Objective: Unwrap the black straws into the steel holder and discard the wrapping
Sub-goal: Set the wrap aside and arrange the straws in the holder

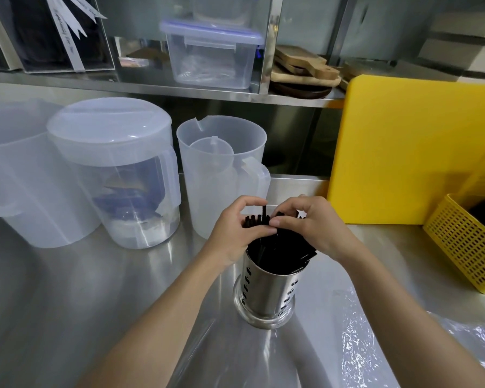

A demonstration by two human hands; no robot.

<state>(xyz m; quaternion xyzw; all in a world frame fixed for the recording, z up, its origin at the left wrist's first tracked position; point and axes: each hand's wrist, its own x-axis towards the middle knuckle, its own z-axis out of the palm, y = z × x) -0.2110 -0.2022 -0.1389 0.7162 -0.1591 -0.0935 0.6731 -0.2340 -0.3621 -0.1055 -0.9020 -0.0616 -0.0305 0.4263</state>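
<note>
A perforated steel holder (265, 295) stands on the steel counter in front of me. A bundle of black straws (280, 247) stands in it, leaning to the right, with the tops sticking up between my hands. My left hand (235, 233) curls its fingers round the left side of the straw tops. My right hand (317, 228) grips the right side of the bundle from above. Clear plastic wrapping (356, 340) lies crumpled on the counter under my right forearm, at the lower right.
Two lidded translucent pitchers (115, 169) and an open measuring jug (221, 169) stand at the back left. A yellow cutting board (409, 147) leans at the back right, beside a yellow mesh basket (465, 242). A shelf above holds a clear lidded box (210, 57) and wooden boards.
</note>
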